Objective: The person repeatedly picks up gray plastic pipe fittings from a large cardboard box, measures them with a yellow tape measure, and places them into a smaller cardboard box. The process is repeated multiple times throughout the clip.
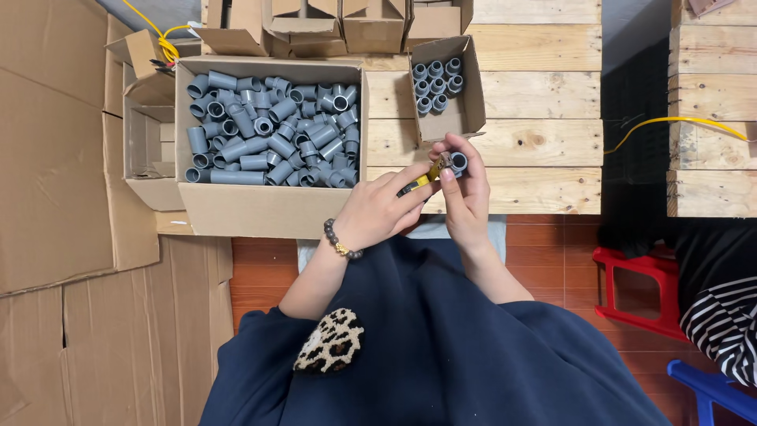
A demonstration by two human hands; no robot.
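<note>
The grey pipe fitting [457,162] sits pinched in my right hand [467,197], held above the wooden table's [544,142] near edge, open end facing up. My left hand [378,211] has its grip closed around a yellow-and-black tool [422,183], its tip touching the fitting. Just beyond stands a small carton [465,118] of upright fittings; a large carton [260,209] of loose ones lies to the left.
</note>
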